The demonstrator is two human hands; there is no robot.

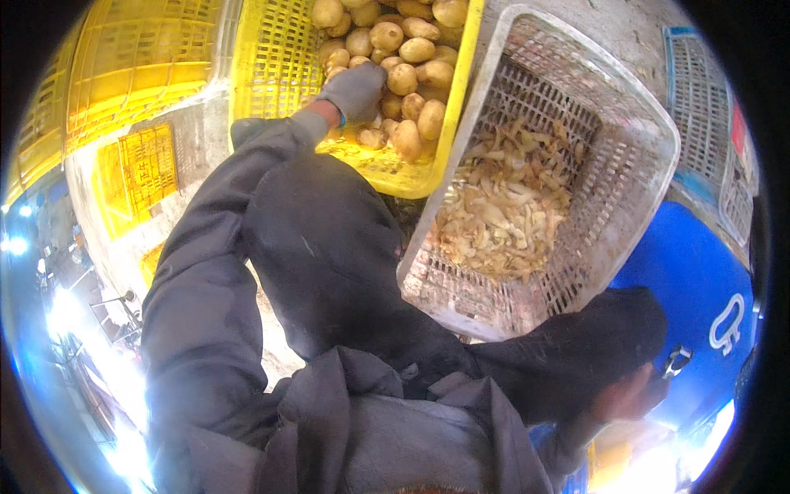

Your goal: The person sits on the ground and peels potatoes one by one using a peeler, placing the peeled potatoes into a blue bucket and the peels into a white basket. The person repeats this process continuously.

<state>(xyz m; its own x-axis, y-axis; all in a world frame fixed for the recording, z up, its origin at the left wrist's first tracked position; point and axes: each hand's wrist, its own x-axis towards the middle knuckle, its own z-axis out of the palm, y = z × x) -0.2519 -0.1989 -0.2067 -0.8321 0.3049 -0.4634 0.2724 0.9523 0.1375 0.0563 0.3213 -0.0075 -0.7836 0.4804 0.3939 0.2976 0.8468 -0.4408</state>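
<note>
My left hand (356, 92), in a grey glove, reaches into a yellow plastic crate (457, 129) and touches the unpeeled potatoes (404, 79) heaped inside. Its fingertips are hidden, so whether it grips one cannot be seen. Low on the right, beside my knee, my bare right hand (626, 395) holds what looks like a peeler (677, 362) with a dark handle and a metal head. Between my legs and to the right of the potatoes, a dirty white plastic crate (629, 167) is tilted, with a pile of potato peelings (506, 204) in it.
A blue surface (685, 265) bearing a white looped mark lies on the right. Behind it stands a grey crate (697, 105) with blue edging. Yellow crates (142, 68) are stacked at the upper left. Bright lights glare along the left rim.
</note>
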